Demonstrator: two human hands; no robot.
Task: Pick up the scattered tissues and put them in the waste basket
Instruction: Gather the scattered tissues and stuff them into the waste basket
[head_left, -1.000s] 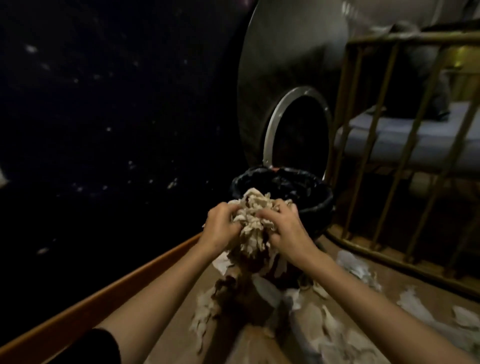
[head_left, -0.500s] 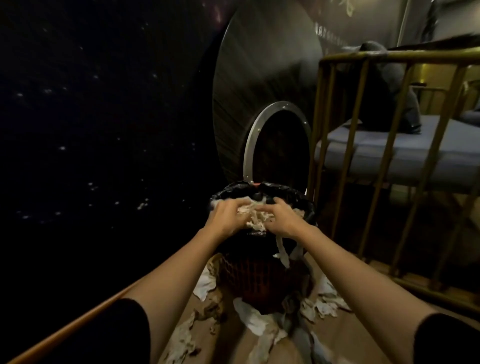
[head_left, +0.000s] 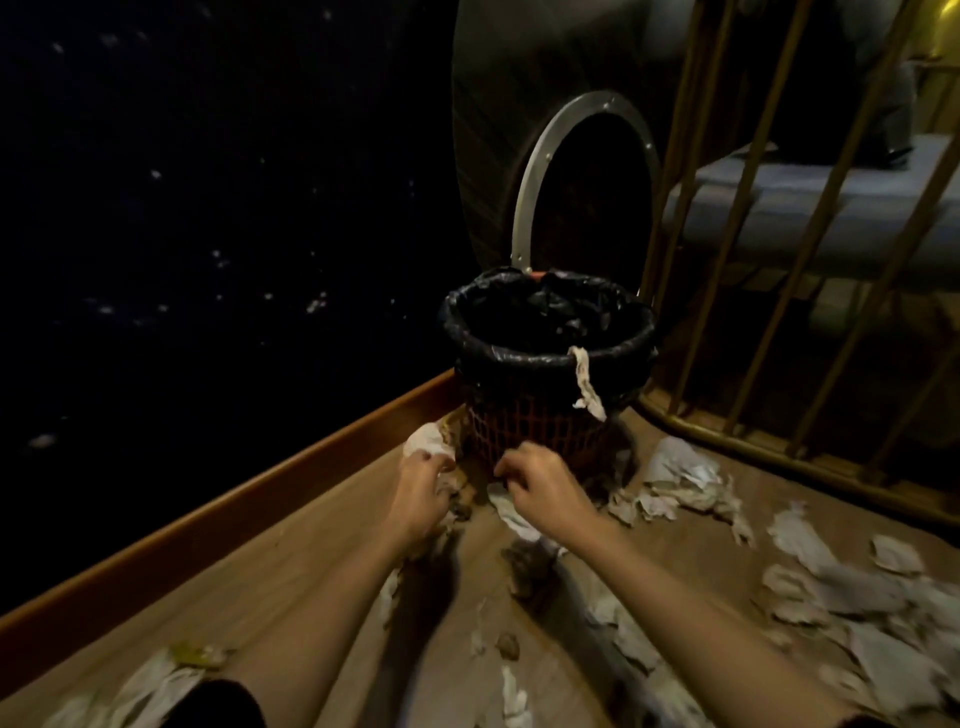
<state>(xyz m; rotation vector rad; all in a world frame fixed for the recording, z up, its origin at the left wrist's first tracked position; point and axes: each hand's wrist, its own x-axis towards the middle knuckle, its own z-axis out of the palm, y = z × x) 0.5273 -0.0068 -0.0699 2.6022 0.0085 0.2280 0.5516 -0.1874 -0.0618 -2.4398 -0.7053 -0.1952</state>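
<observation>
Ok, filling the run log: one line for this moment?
left hand: at tissue | right hand: low by basket | strip over rim

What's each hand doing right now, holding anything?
Left hand: low by the waste basket, fingertips on a tissue; grip cannot be told.
Right hand: fingers curled, nothing visibly held; cannot be told for sure.

One camera on the person's head looks forward and down, close to the floor (head_left: 322, 561) and the waste basket (head_left: 545, 415).
</observation>
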